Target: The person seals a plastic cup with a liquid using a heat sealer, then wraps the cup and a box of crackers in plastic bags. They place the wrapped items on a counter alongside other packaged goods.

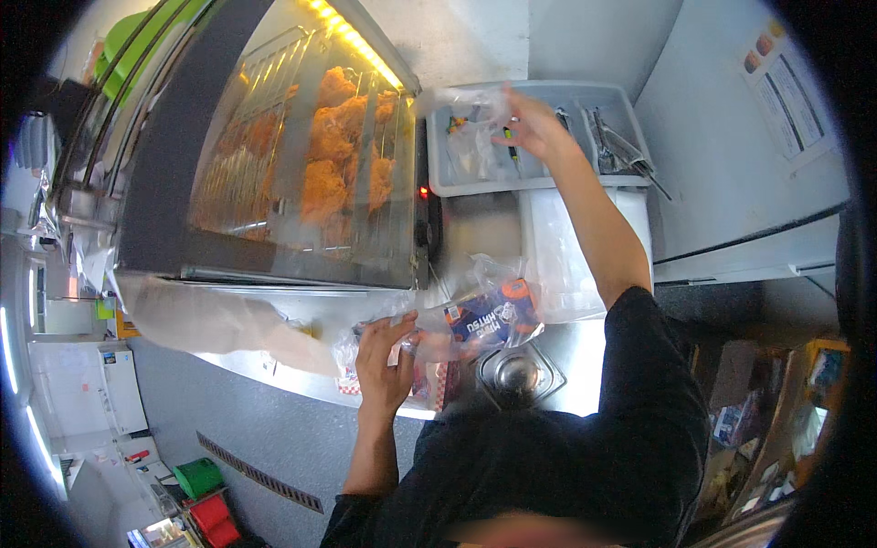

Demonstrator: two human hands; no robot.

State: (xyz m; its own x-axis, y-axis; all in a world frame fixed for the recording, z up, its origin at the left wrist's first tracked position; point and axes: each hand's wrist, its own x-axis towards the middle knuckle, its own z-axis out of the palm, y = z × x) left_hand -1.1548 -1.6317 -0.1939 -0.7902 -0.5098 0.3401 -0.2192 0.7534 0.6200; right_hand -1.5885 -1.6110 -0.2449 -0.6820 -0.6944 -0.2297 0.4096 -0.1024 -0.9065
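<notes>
My left hand (386, 359) is over the metal counter, with its thumb and fingers on a clear plastic bag (348, 356). Just right of it lies a printed blue-and-orange package (495, 315) in clear wrap. Red-checked paper packaging (438, 383) shows beside my left wrist. My right arm stretches forward, and my right hand (538, 127) is above a grey plastic tub (541, 183). Blurred clear plastic (466, 101) meets its fingertips; whether they grip it is unclear. Inside the tub are a black-and-green handled tool (510, 144), more clear plastic and metal tongs (610, 144).
Left of the tub stands a lit glass display warmer (267, 253) with fried chicken (332, 137) on racks. Another person's blurred arm (226, 325) reaches in below it. A steel pan lid (521, 373) rests near my body. A white container (562, 260) stands under the tub.
</notes>
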